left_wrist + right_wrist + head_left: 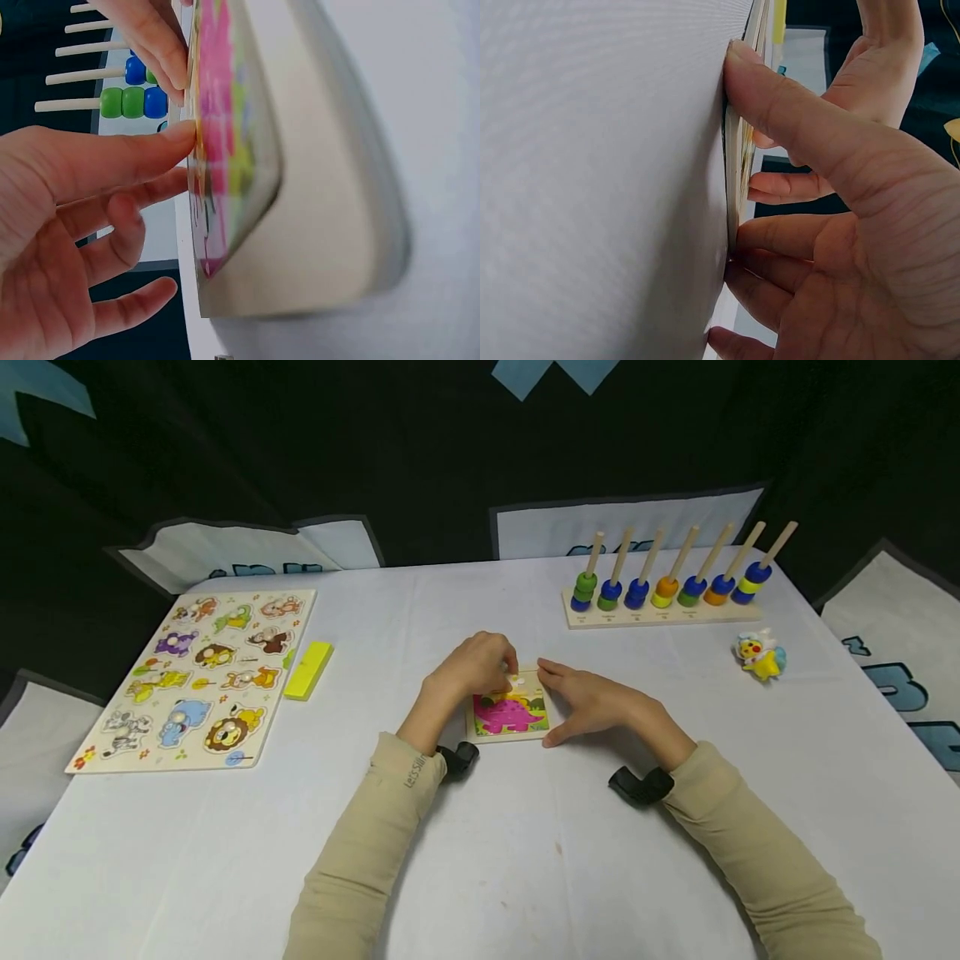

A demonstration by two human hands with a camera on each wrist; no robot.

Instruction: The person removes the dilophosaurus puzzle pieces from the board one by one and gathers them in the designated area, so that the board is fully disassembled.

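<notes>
A small square wooden puzzle (510, 718) with a pink dinosaur lies flat on the white table, a pale patch showing near its top. From the left, my left hand (472, 667) reaches over its upper part; thumb and forefinger pinch at a puzzle piece, mostly hidden under the fingertips. In the left wrist view the remaining fingers of that hand are loosely bent off the board. My right hand (592, 697) holds the board's right side, the thumb at the near corner and the fingers along the far part of the edge, seen closely in the right wrist view.
A large animal peg board (191, 685) lies at left, with a yellow block (308, 671) beside it. At the back right stands a wooden rack (663, 617) with several pegs carrying coloured beads. A small yellow figurine (761, 656) is on the right.
</notes>
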